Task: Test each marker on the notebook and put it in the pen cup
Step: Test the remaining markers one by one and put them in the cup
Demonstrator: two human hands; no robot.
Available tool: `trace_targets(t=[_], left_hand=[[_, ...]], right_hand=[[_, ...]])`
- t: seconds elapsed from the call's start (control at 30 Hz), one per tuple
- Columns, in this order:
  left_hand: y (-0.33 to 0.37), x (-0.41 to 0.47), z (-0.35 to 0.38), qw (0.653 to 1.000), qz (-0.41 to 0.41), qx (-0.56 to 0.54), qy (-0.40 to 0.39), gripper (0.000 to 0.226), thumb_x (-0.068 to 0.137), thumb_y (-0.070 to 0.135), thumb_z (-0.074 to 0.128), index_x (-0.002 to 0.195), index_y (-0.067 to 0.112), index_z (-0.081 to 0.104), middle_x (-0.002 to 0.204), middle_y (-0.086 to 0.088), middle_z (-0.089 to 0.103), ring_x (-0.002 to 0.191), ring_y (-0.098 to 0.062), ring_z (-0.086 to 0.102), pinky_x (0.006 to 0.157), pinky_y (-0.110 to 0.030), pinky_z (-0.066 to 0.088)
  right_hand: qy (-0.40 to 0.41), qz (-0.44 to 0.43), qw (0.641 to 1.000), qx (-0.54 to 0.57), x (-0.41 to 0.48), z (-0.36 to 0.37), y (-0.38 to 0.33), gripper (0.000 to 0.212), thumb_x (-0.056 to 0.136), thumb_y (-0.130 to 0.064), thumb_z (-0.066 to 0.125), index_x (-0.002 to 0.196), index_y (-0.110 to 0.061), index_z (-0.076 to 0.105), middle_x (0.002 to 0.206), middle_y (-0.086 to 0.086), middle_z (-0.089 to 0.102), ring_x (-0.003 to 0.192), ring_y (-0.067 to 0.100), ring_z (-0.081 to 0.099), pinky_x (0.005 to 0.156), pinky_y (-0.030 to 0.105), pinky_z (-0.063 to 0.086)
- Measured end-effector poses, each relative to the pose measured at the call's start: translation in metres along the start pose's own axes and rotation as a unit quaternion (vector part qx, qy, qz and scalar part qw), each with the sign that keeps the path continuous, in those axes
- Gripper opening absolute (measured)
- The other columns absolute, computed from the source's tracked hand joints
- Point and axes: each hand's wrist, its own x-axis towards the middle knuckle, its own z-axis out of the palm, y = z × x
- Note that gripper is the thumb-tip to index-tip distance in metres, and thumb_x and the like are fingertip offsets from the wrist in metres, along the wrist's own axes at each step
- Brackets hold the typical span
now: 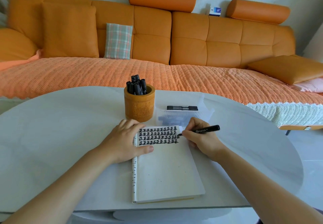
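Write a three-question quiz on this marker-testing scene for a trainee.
1. True or false: the left hand presses on the notebook.
2. Where is the tip of the marker held in the right hand? A) on the page, at the right end of the written rows; B) on the sofa; C) on the bare table.
3. What fills the pen cup?
Key: 1 true; 2 A; 3 black markers, standing upright.

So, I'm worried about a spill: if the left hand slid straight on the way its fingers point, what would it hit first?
Most likely the pen cup, just beyond the left hand; depth is unclear.
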Motion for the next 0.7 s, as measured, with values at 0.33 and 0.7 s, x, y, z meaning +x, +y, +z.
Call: trace_targets(t=[0.33,0.7], left_hand=[[-0.012,-0.006,-0.025,0.997,-0.033,-0.051,0.048,0.046,0.095,0.030,0.053,0.139,0.030,0.041,0.128,0.016,0.046,0.126,-0.005,0.033,0.105,-0.030,0.034],[-0.029,-0.012,-0.034,0.997,-0.069,0.020,0.036,0.008,0.089,0.036,0.063,0.096,0.034,0.061,0.096,0.017,0.052,0.101,-0.009,0.047,0.086,-0.033,0.045]], right_hand=[[-0.020,-0.032,0.999,-0.029,0.001,0.015,-0.026,0.020,0.090,0.007,0.062,0.101,-0.006,0.073,0.062,-0.008,0.065,0.053,0.015,0.052,0.046,0.018,0.038],[-0.157,-0.046,0.985,-0.045,0.005,0.019,-0.034,0.050,0.102,0.011,0.031,0.137,-0.015,0.056,0.106,0.009,0.067,0.067,0.024,0.064,0.051,0.033,0.051]])
